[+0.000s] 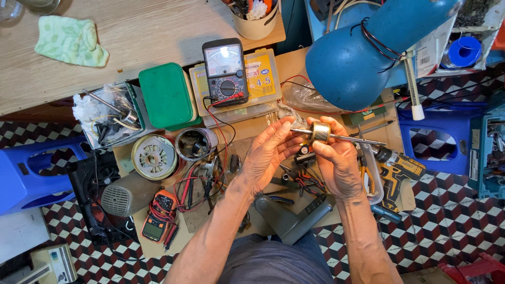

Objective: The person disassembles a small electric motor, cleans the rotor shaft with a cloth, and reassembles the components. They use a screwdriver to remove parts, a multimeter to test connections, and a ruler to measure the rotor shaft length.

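1. Wooden table [142, 37]: fills the upper left; a green cloth [68, 41] lies on it.
2. Blue desk lamp [357, 58]: its shade hangs above and just right of the hands.
3. Low workboard [286, 63]: crowded with parts and tools, below the table edge.
4. Green box [167, 95]: lies left of the analog multimeter [226, 72], which rests on a yellow-labelled parts case [265, 79].
5. Cordless drill [397, 168]: yellow and black, right of the right wrist.
6. Round motor housing [154, 156]: beside an open metal can [194, 143], left of the left hand.
7. Orange digital meter [160, 214]: lower left, with red leads.
8. Left hand [265, 155]: palm up, fingers spread and loosely curled, fingertips at the left end of the shaft; it clasps nothing firmly.
9. Right hand [336, 158]: closed around the motor rotor [320, 131], pinching it between thumb and fingers.
10. Motor rotor: held level above the workboard, between both hands; its thin shaft sticks out on both sides.
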